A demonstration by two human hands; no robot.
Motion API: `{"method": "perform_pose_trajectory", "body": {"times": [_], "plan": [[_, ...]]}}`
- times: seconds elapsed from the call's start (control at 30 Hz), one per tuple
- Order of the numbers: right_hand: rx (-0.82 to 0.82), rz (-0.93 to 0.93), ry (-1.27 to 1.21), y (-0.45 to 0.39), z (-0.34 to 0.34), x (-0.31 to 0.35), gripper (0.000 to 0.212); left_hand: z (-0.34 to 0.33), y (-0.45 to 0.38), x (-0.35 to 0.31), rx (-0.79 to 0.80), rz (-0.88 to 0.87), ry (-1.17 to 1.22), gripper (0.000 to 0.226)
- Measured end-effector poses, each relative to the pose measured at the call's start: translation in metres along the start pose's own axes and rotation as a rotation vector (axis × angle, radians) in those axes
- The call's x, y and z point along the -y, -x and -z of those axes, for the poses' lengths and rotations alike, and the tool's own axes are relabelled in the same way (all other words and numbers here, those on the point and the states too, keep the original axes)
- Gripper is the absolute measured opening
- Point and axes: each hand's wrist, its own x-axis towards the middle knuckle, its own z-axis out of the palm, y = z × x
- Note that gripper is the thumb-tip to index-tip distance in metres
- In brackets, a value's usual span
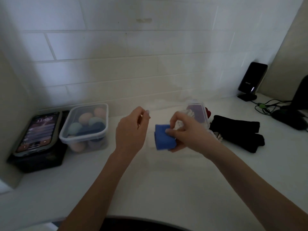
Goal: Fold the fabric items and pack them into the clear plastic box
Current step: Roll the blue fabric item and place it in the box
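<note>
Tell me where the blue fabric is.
In the head view, the blue fabric sits centre-right, gripped by the right hand, just right of the left hand.
</note>
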Motion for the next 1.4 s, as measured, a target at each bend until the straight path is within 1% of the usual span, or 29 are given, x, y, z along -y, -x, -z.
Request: {"method": "perform_pose_trajectory", "body": {"times": [0.13, 0.2, 0.3, 0.47, 0.57, 0.7, 0.77, 0.87, 0.97, 1.07, 1.17, 1.23, 1.33, 1.4], "plan": [[0.089, 0.044, 0.381, -0.002, -0.014, -0.007, 0.012, 0.001, 0.019, 0.011, 0.079, 0.056, 0.038, 0.025], [0.138, 0.022, 0.501, -0.002, -0.020, -0.010, 0.010, 0.000, 0.022, 0.012, 0.129, 0.041, 0.011, 0.025], [0.196, -0.043, 0.508, -0.002, -0.024, -0.012, 0.013, -0.002, 0.024, 0.009, 0.186, 0.024, -0.024, 0.025], [0.258, -0.068, 0.500, 0.002, -0.019, -0.004, 0.020, -0.001, 0.023, 0.008, 0.185, 0.016, -0.049, 0.025], [0.246, -0.046, 0.585, 0.005, -0.020, -0.001, 0.028, -0.001, 0.023, 0.009, 0.193, 0.020, -0.052, 0.025], [0.238, 0.060, 0.758, 0.005, -0.027, 0.006, 0.027, 0.000, 0.023, 0.008, 0.200, 0.037, -0.042, 0.025], [0.252, 0.073, 0.842, 0.004, -0.030, 0.010, 0.030, 0.001, 0.024, 0.007, 0.203, 0.045, -0.039, 0.025], [0.259, 0.043, 0.956, -0.001, -0.037, 0.014, 0.033, 0.001, 0.025, 0.006, 0.201, 0.055, -0.027, 0.026], [0.306, 0.088, 1.100, -0.003, -0.040, 0.015, 0.028, 0.001, 0.026, 0.006, 0.207, 0.062, -0.006, 0.026], [0.370, 0.137, 1.125, 0.001, -0.033, 0.018, 0.028, 0.001, 0.026, 0.006, 0.212, 0.070, -0.018, 0.025], [0.376, 0.170, 1.081, 0.004, -0.028, 0.018, 0.027, 0.000, 0.025, 0.007, 0.216, 0.080, -0.014, 0.025], [0.392, 0.157, 1.089, 0.003, -0.028, 0.017, 0.029, 0.000, 0.025, 0.007, 0.215, 0.083, -0.003, 0.025], [0.456, 0.117, 1.198, -0.002, -0.033, 0.017, 0.035, -0.001, 0.026, 0.008, 0.221, 0.079, 0.007, 0.026], [0.449, 0.142, 1.249, -0.005, -0.038, 0.017, 0.036, -0.001, 0.026, 0.009, 0.221, 0.080, 0.009, 0.026]]}}
